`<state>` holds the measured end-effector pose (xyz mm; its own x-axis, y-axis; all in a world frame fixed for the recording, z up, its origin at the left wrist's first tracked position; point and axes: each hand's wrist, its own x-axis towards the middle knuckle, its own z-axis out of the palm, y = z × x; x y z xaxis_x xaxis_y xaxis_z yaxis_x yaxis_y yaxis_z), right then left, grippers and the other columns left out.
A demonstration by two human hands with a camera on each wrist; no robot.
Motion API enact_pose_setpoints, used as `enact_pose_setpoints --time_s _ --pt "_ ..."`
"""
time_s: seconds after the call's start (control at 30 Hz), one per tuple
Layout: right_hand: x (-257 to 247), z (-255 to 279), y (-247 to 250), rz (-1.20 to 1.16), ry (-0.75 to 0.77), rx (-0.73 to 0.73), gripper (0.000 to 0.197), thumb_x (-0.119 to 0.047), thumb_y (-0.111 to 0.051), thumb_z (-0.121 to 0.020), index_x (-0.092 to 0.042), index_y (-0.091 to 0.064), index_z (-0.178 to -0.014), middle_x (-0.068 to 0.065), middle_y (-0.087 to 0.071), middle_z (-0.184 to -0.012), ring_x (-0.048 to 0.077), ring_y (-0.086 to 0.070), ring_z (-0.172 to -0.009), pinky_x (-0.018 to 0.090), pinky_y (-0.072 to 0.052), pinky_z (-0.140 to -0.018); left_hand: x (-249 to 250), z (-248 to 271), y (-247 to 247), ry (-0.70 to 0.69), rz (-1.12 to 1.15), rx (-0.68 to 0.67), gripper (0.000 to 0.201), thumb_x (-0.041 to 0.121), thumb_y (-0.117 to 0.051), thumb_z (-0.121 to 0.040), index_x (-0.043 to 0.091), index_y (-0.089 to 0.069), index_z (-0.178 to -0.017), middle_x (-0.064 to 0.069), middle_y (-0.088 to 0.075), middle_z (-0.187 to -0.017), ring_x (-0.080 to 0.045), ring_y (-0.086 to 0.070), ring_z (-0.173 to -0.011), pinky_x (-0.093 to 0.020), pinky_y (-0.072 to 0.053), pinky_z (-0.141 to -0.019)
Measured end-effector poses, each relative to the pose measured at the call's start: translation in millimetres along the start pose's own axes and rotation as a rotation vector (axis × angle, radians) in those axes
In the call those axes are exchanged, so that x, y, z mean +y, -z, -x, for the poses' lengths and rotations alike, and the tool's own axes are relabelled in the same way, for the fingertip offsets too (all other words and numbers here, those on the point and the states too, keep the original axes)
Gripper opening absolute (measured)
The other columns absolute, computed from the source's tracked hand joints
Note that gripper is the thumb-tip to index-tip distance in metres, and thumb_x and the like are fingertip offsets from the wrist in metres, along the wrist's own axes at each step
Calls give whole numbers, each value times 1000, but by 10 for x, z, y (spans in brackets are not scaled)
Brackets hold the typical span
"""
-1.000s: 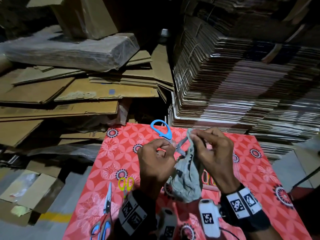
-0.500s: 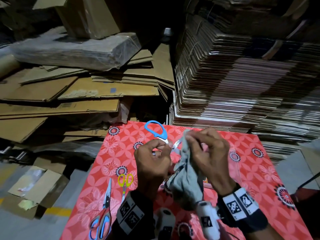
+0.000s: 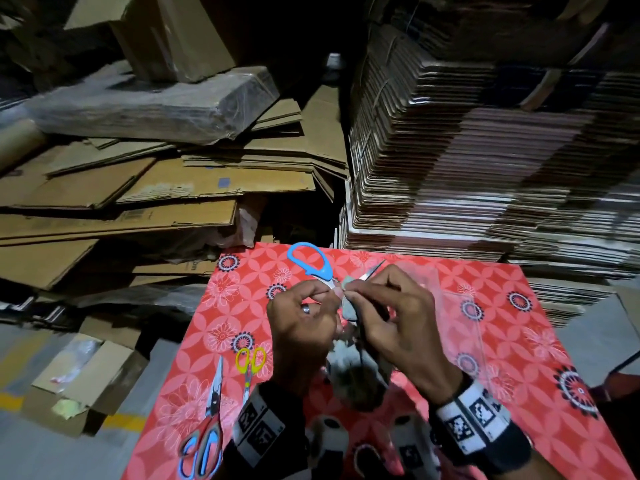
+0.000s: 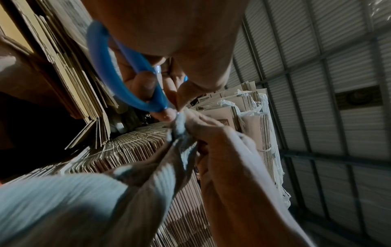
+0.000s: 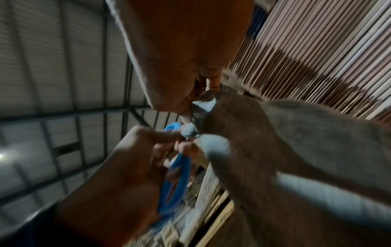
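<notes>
Above the red flowered mat point(image 3: 485, 323), my left hand point(image 3: 325, 292) grips blue-handled scissors point(image 3: 308, 261) by the neck below the handle loop. My right hand point(image 3: 349, 289) pinches a grey cloth point(image 3: 348, 306) round the blade, and the bare blade tip point(image 3: 372, 270) pokes out past its fingers. The rest of the cloth hangs bunched between my wrists. In the left wrist view the blue handle point(image 4: 118, 75) loops over my fingers and the cloth point(image 4: 84, 200) fills the lower left. The right wrist view shows the cloth point(image 5: 275, 150) and the handle point(image 5: 177, 175), blurred.
Small yellow-handled scissors point(image 3: 250, 362) and larger red-and-blue-handled scissors point(image 3: 207, 434) lie on the mat's left side. Flattened cardboard point(image 3: 138, 216) is heaped behind left, and a tall stack of folded cartons point(image 3: 467, 168) stands behind right. Grey floor point(image 3: 52, 452) lies to the left.
The scissors have turned, so the blade tip now points up and right past my right fingers. The cloth has slid down the blade and bunched lower between my hands.
</notes>
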<state>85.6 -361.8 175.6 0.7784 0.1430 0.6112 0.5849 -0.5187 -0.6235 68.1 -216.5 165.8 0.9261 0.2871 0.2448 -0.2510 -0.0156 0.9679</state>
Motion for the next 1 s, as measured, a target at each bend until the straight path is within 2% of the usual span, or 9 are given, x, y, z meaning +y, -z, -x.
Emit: enact_pose_setpoints --time_s 0.23,0.37,0.47,0.6,0.67,0.73,0.8,0.93,1.0 --pt "207 -272 232 20 -92 208 23 -4 -85 -84 -23 -82 -97 1 -61 -72 9 -58 -69 22 -46 -62 56 3 -62 21 28 25 35 -1 -69 -97 -6 -62 -63 -19 -55 -47 -14 -49 -36 -19 -38 -43" --pt "35 -35 49 16 26 45 17 1 -82 -85 -12 -83 -97 -2 -58 -76 -8 -53 -75 6 -37 -70 22 2 -61 23 -7 25 29 8 -70 -95 4 -67 -66 -10 -59 -47 -15 -52 -38 -21 -39 -45" --pt "90 -74 100 -30 24 -2 19 2 -84 -82 -12 -84 -95 -3 -57 -74 -6 -55 -72 8 -38 -67 22 29 -69 36 9 22 29 3 -70 -96 -5 -66 -68 -15 -58 -47 -13 -51 -36 -19 -39 -43" --pt "209 -230 226 1 -70 163 17 -3 -85 -84 -16 -84 -95 3 -59 -71 10 -57 -67 18 -43 -63 29 38 -81 61 42 30 29 17 -73 -91 -6 -67 -73 -24 -55 -48 -17 -47 -36 -22 -36 -41" --pt "147 -173 174 13 -53 144 16 -4 -83 -85 -16 -84 -96 0 -57 -72 4 -55 -69 18 -41 -63 39 43 -69 53 29 34 27 9 -73 -95 -5 -67 -72 -23 -55 -48 -18 -48 -37 -23 -37 -41" --pt "46 -45 70 28 20 16 17 -3 -81 -86 -15 -83 -97 -4 -55 -76 -7 -52 -74 10 -39 -68 19 44 -44 33 3 20 27 10 -71 -95 -3 -67 -71 -15 -58 -48 -16 -53 -40 -22 -40 -44" --pt "50 -8 51 7 49 -58 18 -1 -82 -84 -13 -83 -97 -6 -54 -77 -10 -52 -74 7 -38 -69 3 52 -34 53 0 3 26 9 -70 -95 -2 -67 -71 -10 -58 -49 -17 -53 -41 -22 -40 -46" --pt "235 -239 255 44 -57 124 16 -5 -83 -85 -15 -84 -97 -1 -57 -73 4 -54 -68 13 -40 -63 31 53 -59 91 15 25 26 2 -69 -97 -8 -67 -73 -19 -57 -48 -18 -49 -39 -22 -38 -42" --pt "232 -261 272 72 -87 189 16 -5 -84 -85 -15 -84 -97 -1 -56 -71 3 -53 -67 12 -39 -63 53 52 -74 84 20 23 27 3 -69 -97 -7 -67 -72 -22 -57 -49 -18 -49 -39 -24 -38 -43"
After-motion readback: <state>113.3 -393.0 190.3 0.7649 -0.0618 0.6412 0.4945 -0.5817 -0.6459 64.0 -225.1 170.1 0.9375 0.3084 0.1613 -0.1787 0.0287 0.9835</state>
